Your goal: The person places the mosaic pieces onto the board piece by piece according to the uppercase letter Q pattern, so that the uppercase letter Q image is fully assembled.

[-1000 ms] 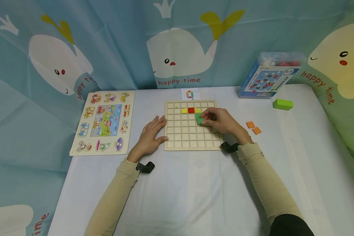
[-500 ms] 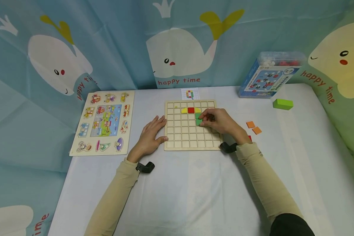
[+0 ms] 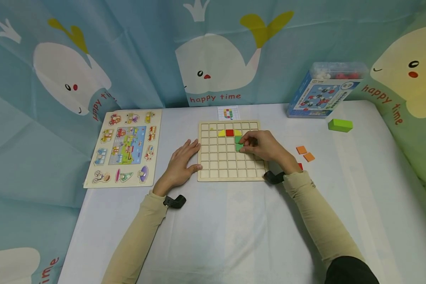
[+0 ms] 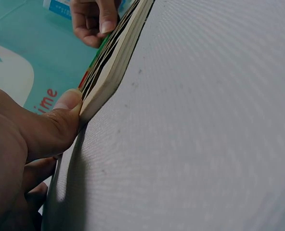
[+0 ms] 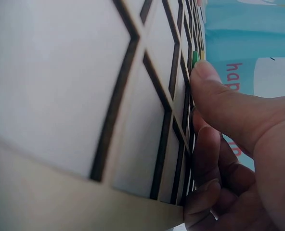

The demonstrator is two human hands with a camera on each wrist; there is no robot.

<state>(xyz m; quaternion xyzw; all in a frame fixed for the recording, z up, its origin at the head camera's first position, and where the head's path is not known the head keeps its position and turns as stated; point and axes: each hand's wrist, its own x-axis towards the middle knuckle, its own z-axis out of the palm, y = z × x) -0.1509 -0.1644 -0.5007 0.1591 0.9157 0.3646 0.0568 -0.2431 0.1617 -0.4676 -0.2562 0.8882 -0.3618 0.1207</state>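
My right hand is over a wooden grid board, thumb and index finger pinching a green square tile in one of its cells. Another green tile lies directly above it, partly behind the fingers. In the row above sit a yellow tile, a red square tile and a second yellow tile. The right wrist view shows the thumb against a green edge. My left hand rests on the table with fingers spread, its fingertips and thumb touching the board's left edge.
Two orange tiles and a partly hidden red tile lie right of my right hand. A small pattern card is behind the board. Farther out are a picture puzzle, a blue box and a green block.
The green tile has settled squarely into its cell under my right fingers. My right wrist has shifted slightly, and a red tile shows beside it. My left hand stays in place.
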